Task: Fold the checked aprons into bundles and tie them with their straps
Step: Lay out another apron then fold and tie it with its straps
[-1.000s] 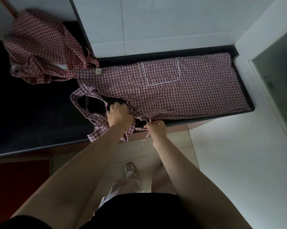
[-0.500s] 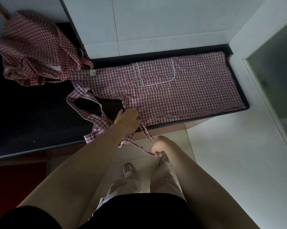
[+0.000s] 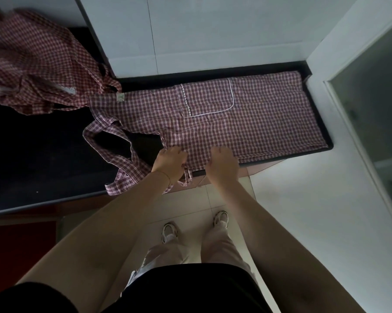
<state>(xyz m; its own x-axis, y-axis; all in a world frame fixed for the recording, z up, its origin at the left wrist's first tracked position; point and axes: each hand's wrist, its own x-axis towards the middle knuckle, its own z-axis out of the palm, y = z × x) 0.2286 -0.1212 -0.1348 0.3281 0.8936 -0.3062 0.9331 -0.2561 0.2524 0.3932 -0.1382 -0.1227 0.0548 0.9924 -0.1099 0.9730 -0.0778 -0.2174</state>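
change: right hand (image 3: 223,164) back from below the worktop (image 3: 43,159) front edge, strap dropped | grip: both hands, left hand (image 3: 170,163) included, pinch apron (image 3: 247,116) near edge | state: flat along right end, folding starts

A dark countertop (image 3: 43,159) runs along a white tiled wall (image 3: 213,30) — pale floor tiles (image 3: 190,204) below it. Two white sneakers (image 3: 221,219) stand there; a red panel (image 3: 16,245) sits low at left.
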